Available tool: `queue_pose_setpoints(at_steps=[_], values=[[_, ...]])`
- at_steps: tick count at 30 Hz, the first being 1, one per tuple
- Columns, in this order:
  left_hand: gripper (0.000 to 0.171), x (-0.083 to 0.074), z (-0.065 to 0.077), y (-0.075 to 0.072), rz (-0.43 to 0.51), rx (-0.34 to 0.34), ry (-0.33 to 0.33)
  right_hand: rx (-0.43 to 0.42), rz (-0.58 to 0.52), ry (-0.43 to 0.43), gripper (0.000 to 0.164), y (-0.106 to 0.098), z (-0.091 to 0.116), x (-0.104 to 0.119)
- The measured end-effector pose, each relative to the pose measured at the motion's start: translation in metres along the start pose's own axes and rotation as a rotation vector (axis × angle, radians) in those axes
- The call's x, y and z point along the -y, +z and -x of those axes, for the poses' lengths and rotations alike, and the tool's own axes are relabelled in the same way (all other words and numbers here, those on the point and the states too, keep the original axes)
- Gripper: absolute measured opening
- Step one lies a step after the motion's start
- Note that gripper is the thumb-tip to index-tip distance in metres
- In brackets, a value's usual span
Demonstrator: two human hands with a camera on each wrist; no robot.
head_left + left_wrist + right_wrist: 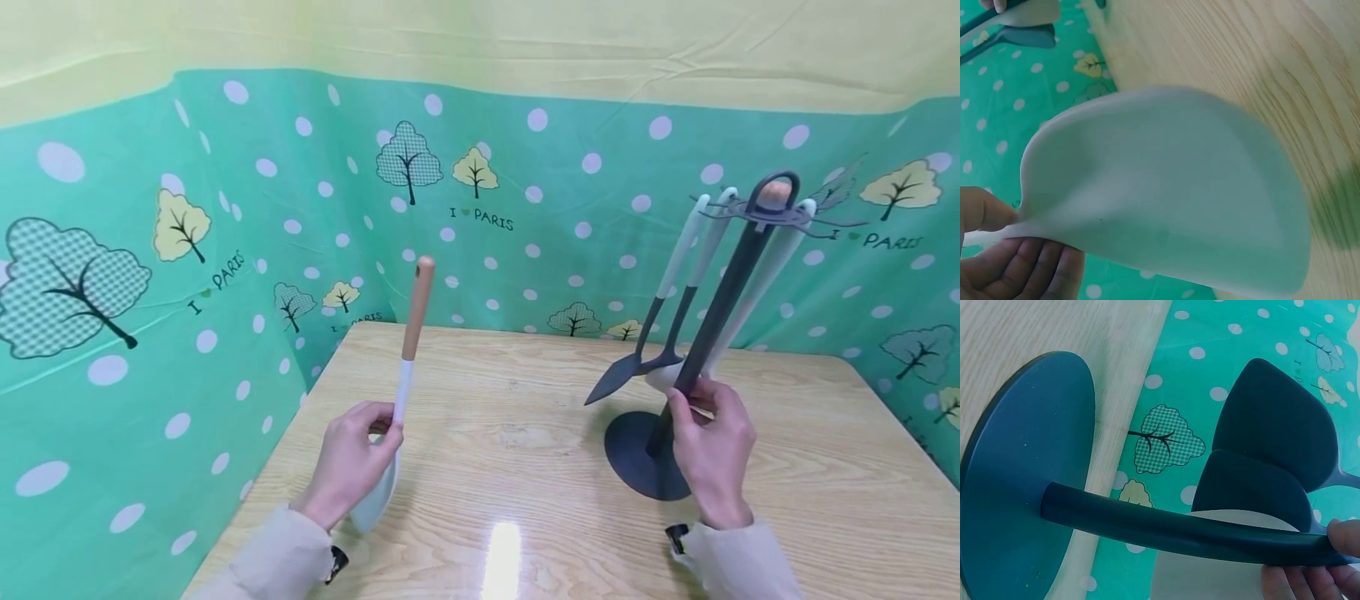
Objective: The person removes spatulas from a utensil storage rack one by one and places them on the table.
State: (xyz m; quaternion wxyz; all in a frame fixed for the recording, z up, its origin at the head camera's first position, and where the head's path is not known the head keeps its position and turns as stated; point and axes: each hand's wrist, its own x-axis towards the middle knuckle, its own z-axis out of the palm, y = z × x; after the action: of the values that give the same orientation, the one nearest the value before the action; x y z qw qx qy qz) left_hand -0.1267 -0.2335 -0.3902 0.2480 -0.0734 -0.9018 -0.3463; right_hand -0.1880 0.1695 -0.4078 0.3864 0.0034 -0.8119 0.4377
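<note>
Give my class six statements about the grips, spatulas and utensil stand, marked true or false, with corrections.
1. The left grip holds a pale spatula. True.
2. That spatula's blade points up. False: its brown handle is uppermost.
3. The right grip holds the pole of the utensil stand. True.
4. The stand's round base is white. False: the round base is dark.
5. Two dark-bladed spatulas hang from the stand. True.
6. The left grip touches the stand. False: only the right grip does.

Head cam: fwd/down, wide, over table (487, 492); L wrist cam: close on spatula (1172, 187); R: close on stand (1191, 532); head shares both.
</note>
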Motion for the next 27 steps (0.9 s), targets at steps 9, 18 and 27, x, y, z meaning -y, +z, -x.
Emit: queue_pose_setpoints(at_steps=[9,18,27], values=[[0.013,0.015,-0.004,-0.013,-0.083,0.056,-0.079,-0.005,0.006,-0.011,0.022,0.001,-0.001,-0.002],[0.019,0.034,-0.023,-0.025,-0.081,0.151,-0.259,0.001,0.007,-0.006,0.023,0.0,0.0,-0.002],[0.022,0.058,-0.042,-0.03,-0.128,0.201,-0.331,0.005,0.0,-0.014,0.022,0.0,0.0,-0.002]])
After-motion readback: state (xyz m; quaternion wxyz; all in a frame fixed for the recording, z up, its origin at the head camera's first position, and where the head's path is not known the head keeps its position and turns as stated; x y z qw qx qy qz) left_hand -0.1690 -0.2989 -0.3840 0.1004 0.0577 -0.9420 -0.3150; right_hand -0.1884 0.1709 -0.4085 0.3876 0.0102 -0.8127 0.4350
